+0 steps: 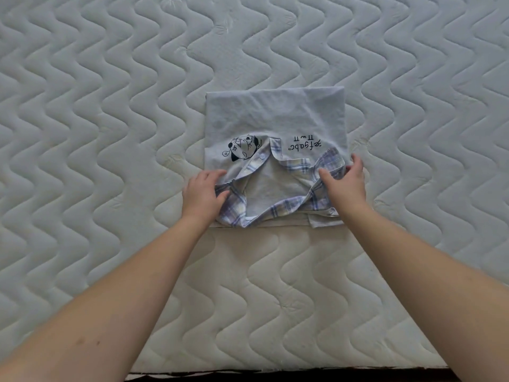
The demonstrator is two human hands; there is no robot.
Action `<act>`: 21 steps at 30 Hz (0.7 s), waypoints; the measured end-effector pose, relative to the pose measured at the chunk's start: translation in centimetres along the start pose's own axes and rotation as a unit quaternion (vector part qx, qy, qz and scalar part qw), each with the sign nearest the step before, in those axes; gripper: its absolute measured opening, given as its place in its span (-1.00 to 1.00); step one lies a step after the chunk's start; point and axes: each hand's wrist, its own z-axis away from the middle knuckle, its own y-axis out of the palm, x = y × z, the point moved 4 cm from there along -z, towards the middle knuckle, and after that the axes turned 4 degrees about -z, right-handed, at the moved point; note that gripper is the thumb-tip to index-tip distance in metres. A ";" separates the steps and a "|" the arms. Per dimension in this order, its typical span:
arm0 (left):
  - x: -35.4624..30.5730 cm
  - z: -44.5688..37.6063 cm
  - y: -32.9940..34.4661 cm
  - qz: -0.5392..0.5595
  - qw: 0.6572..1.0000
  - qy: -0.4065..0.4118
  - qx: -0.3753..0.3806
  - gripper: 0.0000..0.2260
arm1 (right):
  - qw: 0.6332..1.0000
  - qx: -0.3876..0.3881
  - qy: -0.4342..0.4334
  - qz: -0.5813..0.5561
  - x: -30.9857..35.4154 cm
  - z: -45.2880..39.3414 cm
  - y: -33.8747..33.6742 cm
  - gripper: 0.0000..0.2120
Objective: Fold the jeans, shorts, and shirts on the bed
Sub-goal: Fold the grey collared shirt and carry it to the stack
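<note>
A light grey shirt [275, 117] lies folded into a rectangle in the middle of the bed, collar end toward me. It has a blue-and-white plaid collar [297, 164], a black cartoon print and black lettering. My left hand [202, 193] pinches the plaid collar at its left side. On the right side, my right hand [344, 183] grips the collar between thumb and fingers. No jeans or shorts are in view.
The quilted white mattress [110, 106] with a wavy stitch pattern fills the view on all sides of the shirt. Its near edge [275, 372] runs along the bottom, with a dark strip below it.
</note>
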 end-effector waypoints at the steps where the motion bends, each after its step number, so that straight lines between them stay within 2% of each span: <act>1: -0.2 -0.4 0.1 0.002 1.000 0.002 0.010 -0.65 | 1.000 0.000 0.021 -0.008 0.2 -0.5 0.3 -0.17; 3: -0.6 -0.8 0.0 0.003 1.000 0.005 0.015 -0.76 | 0.998 0.000 0.056 -0.032 0.3 -1.3 0.7 -0.20; 7: -2.0 -0.9 -0.1 0.013 0.997 0.078 0.022 -0.84 | 0.994 0.033 0.074 -0.071 -0.4 -2.2 0.8 -0.48; 12: -4.5 -0.9 0.3 -0.046 0.987 0.155 0.022 -0.86 | 0.981 0.118 0.066 -0.141 -1.5 -1.1 -0.3 -0.37; 16: -6.1 -2.0 0.5 -0.045 0.986 0.154 0.036 -0.86 | 0.968 0.141 0.043 -0.204 -2.2 0.2 -1.2 -0.83; 21: -7.7 -1.9 0.3 0.024 0.986 0.163 0.034 -0.90 | 0.951 0.121 0.084 -0.274 -3.0 1.1 -0.9 -0.85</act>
